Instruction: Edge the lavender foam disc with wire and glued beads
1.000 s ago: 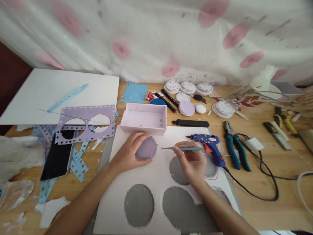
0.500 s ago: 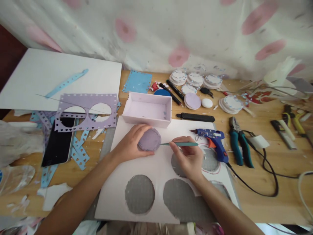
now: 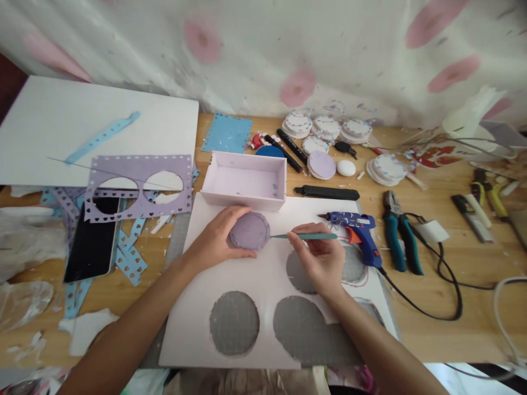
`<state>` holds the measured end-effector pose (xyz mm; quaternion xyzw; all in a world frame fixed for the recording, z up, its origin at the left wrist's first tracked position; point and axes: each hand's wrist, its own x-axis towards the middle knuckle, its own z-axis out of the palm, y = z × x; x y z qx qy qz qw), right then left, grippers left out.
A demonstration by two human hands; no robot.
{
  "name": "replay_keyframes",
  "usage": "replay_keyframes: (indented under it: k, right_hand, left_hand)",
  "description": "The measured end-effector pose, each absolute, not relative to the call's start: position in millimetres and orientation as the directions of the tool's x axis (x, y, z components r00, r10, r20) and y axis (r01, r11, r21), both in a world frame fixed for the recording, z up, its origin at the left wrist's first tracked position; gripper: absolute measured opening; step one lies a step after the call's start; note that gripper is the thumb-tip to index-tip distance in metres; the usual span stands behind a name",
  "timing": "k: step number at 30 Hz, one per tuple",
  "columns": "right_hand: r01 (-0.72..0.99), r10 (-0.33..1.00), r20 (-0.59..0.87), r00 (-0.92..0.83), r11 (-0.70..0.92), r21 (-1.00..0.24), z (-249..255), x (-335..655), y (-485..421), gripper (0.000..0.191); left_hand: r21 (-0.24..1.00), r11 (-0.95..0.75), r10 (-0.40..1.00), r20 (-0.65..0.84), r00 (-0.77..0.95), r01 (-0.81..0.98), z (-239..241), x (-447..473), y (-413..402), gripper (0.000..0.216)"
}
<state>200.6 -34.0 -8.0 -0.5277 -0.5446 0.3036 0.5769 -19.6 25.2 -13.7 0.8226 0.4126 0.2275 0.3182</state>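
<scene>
My left hand [image 3: 220,236] curls around the left side of a round purple fabric-covered disc [image 3: 250,230], thumb below it and fingers above. In my right hand [image 3: 319,252] is a slim teal pointed tool [image 3: 317,236], pinched between thumb and fingers. Its tip points left and lies close to the disc's right edge; whether it touches I cannot tell. Beneath both hands lies a white board [image 3: 185,323] with round holes, and a grey mat [image 3: 234,323] shows through them. Just behind the disc stands an open pale-lilac box [image 3: 242,197].
A blue glue gun [image 3: 356,225] and teal-handled pliers [image 3: 401,233] lie to the right, with cables beyond. Stacked white discs [image 3: 297,125] and markers [image 3: 292,148] sit at the back. At left are a phone [image 3: 93,244], purple felt with two holes [image 3: 142,206] and blue scraps [image 3: 130,263].
The disc's top now looks more tilted in my left hand. The tool tip has shifted slightly away from the disc's edge. The whole view has moved a little.
</scene>
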Motion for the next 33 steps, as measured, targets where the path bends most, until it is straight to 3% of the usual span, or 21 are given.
replay_keyframes:
  k: [13, 33]
  right_hand:
    - [0.377, 0.950, 0.279, 0.143, 0.208, -0.902, -17, 201, -37, 0.004]
    - [0.487, 0.896, 0.443, 0.015, 0.380, -0.786, -17, 199, -39, 0.014]
  left_hand:
    - [0.698, -0.499, 0.791, 0.126, 0.599, 0.513, -12, -20, 27, 0.080]
    - [0.686, -0.521, 0.771, 0.121, 0.626, 0.509, -13, -21, 25, 0.080]
